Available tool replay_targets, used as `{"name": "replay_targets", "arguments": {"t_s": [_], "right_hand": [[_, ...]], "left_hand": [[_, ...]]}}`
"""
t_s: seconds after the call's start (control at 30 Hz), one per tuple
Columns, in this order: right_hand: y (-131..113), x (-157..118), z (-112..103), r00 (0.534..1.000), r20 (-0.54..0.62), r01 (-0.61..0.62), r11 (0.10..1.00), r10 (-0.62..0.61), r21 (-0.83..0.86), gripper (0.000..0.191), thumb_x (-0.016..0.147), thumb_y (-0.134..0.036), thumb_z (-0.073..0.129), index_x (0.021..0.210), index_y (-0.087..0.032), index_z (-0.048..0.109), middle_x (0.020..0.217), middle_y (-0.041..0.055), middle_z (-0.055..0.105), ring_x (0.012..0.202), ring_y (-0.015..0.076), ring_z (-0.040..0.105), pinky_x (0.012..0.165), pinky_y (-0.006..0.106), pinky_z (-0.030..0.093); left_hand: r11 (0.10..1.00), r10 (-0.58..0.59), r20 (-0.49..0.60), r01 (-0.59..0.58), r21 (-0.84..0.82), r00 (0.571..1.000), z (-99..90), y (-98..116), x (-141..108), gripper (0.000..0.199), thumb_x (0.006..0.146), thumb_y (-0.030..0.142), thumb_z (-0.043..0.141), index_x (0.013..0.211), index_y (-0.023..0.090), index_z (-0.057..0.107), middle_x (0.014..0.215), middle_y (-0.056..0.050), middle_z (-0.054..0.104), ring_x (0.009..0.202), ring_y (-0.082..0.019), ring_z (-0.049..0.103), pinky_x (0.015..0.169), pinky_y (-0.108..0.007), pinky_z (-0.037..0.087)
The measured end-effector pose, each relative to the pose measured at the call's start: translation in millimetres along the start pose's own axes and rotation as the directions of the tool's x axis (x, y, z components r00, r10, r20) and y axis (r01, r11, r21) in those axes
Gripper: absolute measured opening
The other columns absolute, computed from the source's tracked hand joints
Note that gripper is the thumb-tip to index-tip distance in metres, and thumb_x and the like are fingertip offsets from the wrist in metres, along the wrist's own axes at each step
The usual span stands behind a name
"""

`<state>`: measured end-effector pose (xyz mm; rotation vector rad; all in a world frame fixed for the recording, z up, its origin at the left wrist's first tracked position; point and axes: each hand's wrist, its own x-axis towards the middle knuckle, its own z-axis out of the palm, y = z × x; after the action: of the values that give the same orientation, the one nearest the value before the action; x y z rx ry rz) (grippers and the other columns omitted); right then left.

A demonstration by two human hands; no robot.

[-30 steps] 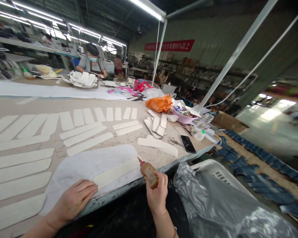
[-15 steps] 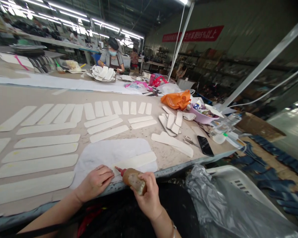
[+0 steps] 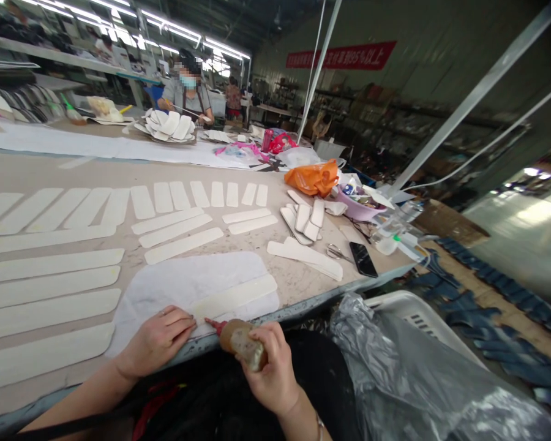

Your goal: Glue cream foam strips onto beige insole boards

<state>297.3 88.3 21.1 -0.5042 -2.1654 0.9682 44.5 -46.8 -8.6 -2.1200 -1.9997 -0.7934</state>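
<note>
In my right hand (image 3: 274, 370) is a squeeze bottle (image 3: 239, 342) of brownish liquid with a red nozzle, tilted so its tip points left, at the near end of a long white strip (image 3: 243, 295). The strip lies slantwise on a white sheet (image 3: 158, 288) by the table's front edge. My left hand (image 3: 158, 340) rests at the strip's near left end, its fingers together and bent, the tips against it; the thumb is hidden. Faint yellowish marks show on several other white strips (image 3: 50, 293) laid out to the left.
White pieces in rows (image 3: 174, 196) cover the table's middle. Toward the right lie a pile of pieces (image 3: 305, 217), scissors (image 3: 335, 251), a phone (image 3: 362, 259), an orange bag (image 3: 312, 177) and a purple basin (image 3: 360, 208). A plastic-covered white basket (image 3: 404, 300) stands beside the table. Across it works a masked person (image 3: 188, 98).
The view has turned a little to the right, so the table's contents sit further left. The bottle tip stays close to the strip's near end, and both hands keep their holds.
</note>
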Motion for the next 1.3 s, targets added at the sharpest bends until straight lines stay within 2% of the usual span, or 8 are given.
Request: {"name": "replay_targets", "arguments": {"t_s": [0.2, 0.47, 0.57, 0.67, 0.8, 0.93, 1.07, 1.3], "right_hand": [[19, -5, -27, 0.982, -0.181, -0.085, 0.987, 0.059, -0.137, 0.034, 0.074, -0.017, 0.064, 0.106, -0.022, 0.053, 0.097, 0.0058, 0.050, 0.081, 0.0169, 0.057, 0.070, 0.030, 0.052], [46, 0, -46, 0.904, -0.422, -0.236, 0.904, 0.069, -0.357, 0.034, 0.075, -0.017, 0.061, 0.107, -0.022, 0.054, 0.095, 0.0069, 0.049, 0.083, 0.0204, 0.057, 0.072, 0.034, 0.052], [45, 0, -43, 0.896, -0.441, -0.225, 0.905, 0.048, -0.360, 0.034, 0.075, -0.015, 0.060, 0.108, -0.022, 0.053, 0.097, 0.0072, 0.048, 0.085, 0.0208, 0.057, 0.075, 0.036, 0.052], [37, 1, -35, 0.916, -0.399, -0.127, 0.969, 0.033, -0.211, 0.034, 0.076, -0.016, 0.061, 0.108, -0.022, 0.051, 0.098, 0.0069, 0.048, 0.087, 0.0196, 0.056, 0.077, 0.035, 0.051], [22, 4, -15, 0.985, -0.170, 0.012, 0.999, -0.018, -0.037, 0.038, 0.073, -0.021, 0.066, 0.108, -0.023, 0.051, 0.098, 0.0057, 0.050, 0.086, 0.0177, 0.056, 0.074, 0.031, 0.051], [15, 6, -2, 0.998, -0.017, 0.054, 0.998, -0.054, -0.038, 0.040, 0.070, -0.020, 0.066, 0.108, -0.026, 0.053, 0.098, 0.0041, 0.052, 0.084, 0.0164, 0.056, 0.071, 0.028, 0.051], [25, 8, -12, 0.990, -0.140, -0.047, 0.987, 0.025, -0.155, 0.039, 0.070, -0.014, 0.061, 0.107, -0.025, 0.054, 0.097, 0.0038, 0.051, 0.081, 0.0153, 0.057, 0.072, 0.028, 0.052], [47, 11, -36, 0.914, -0.396, -0.243, 0.899, 0.087, -0.365, 0.037, 0.071, -0.013, 0.059, 0.106, -0.023, 0.055, 0.100, 0.0067, 0.050, 0.085, 0.0191, 0.058, 0.075, 0.032, 0.052]], "left_hand": [[1.000, -0.004, -0.007, 0.004, -0.012, 1.000, 4.3, -8, -3, 0.015, 0.084, 0.017, 0.054, 0.092, 0.019, 0.066, 0.088, -0.006, 0.066, 0.084, -0.015, 0.060, 0.077, -0.027, 0.049], [0.997, 0.074, -0.074, -0.073, 0.010, 0.995, 13.1, -19, -6, 0.014, 0.083, 0.017, 0.056, 0.091, 0.020, 0.066, 0.090, -0.005, 0.066, 0.084, -0.015, 0.060, 0.077, -0.027, 0.050], [0.995, 0.102, -0.093, -0.101, 0.012, 0.990, 14.5, -21, -6, 0.013, 0.082, 0.018, 0.056, 0.090, 0.020, 0.067, 0.089, -0.005, 0.066, 0.083, -0.014, 0.060, 0.076, -0.026, 0.050], [0.996, 0.089, -0.092, -0.088, 0.018, 0.992, 14.9, -22, -6, 0.013, 0.082, 0.019, 0.056, 0.090, 0.021, 0.067, 0.090, -0.005, 0.067, 0.083, -0.014, 0.061, 0.076, -0.026, 0.051], [0.997, 0.072, -0.071, -0.070, 0.022, 0.995, 11.8, -17, -4, 0.013, 0.082, 0.016, 0.056, 0.090, 0.019, 0.066, 0.090, -0.006, 0.066, 0.083, -0.014, 0.060, 0.076, -0.026, 0.050], [0.997, 0.076, -0.098, -0.074, 0.016, 0.992, 7.7, -10, 2, 0.012, 0.082, 0.013, 0.056, 0.086, 0.017, 0.066, 0.086, -0.006, 0.066, 0.078, -0.013, 0.059, 0.075, -0.026, 0.050], [0.998, 0.068, -0.103, -0.066, 0.024, 0.992, 7.7, -9, 4, 0.011, 0.082, 0.015, 0.056, 0.085, 0.018, 0.066, 0.084, -0.005, 0.066, 0.078, -0.013, 0.060, 0.074, -0.025, 0.050], [0.993, 0.105, -0.109, -0.099, 0.058, 0.988, 12.1, -17, 1, 0.010, 0.082, 0.020, 0.057, 0.088, 0.018, 0.064, 0.085, -0.006, 0.066, 0.079, -0.015, 0.061, 0.074, -0.026, 0.051]]}}
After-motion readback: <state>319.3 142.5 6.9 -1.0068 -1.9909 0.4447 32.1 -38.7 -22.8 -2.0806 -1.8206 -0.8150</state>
